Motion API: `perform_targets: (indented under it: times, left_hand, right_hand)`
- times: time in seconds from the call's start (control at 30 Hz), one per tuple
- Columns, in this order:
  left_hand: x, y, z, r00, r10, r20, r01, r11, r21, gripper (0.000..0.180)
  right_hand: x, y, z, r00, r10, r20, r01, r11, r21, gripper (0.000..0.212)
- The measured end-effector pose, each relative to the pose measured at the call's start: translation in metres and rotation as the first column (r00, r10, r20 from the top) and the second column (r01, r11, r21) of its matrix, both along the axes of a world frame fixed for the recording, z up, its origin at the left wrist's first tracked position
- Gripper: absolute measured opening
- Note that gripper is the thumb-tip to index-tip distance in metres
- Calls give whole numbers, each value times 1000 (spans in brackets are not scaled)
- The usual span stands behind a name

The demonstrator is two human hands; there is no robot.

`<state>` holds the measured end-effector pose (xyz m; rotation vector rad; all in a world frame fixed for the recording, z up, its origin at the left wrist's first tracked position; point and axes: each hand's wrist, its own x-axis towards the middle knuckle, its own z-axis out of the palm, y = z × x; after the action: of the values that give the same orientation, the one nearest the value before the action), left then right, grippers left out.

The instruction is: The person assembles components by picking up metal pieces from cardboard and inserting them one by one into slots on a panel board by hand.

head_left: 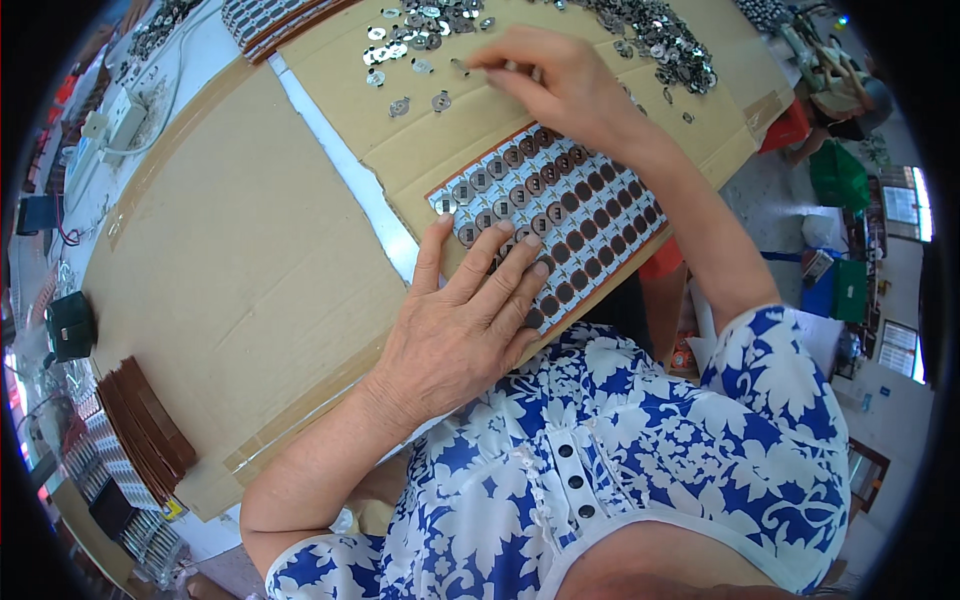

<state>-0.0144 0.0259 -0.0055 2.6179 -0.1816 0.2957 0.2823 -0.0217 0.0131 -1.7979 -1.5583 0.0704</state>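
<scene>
A: Layout, biggest first?
B: Big cardboard [250, 240] on left of frame, second cardboard [385, 145] at top centre. Printed sheet [595, 215] lies on the second one, mid-frame. Rows run lower left to upper right; long axis can't tell, hand and arm cover its ends.
A: Hands?
B: Left hand [450, 325] nearer: palm down, fingers spread on sheet's left part, gripping nothing. Right hand [560, 85] off it, upper centre, half curled; sheet is straight below.
A: Edges, room?
B: Sheet's lower-right edge sits near the board edge, close to the shirt [640, 420]. Room is off its upper-left edge, up to scattered loose discs [441, 101].
A: Smallest?
B: Small piece [459, 67] at right fingertips. Can't tell if pinched.
</scene>
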Motion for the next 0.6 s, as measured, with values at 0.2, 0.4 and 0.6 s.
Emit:
perform_targets:
  times: [0.2,0.4,0.6]
  left_hand:
    - [4,-1,-1,1000,3,10,-3,1000,-8,71]
    - [4,0,0,1000,-4,11,5,1000,-16,69]
    - [2,2,1,1000,-3,-10,3,1000,-31,66]
  right_hand:
    - [34,34,-19,906,215,365,-209,976,-56,26]
    - [6,-18,8,889,-36,-456,-60,979,-194,22]
    - [-35,-90,24,810,-125,-572,-27,968,-250,19]
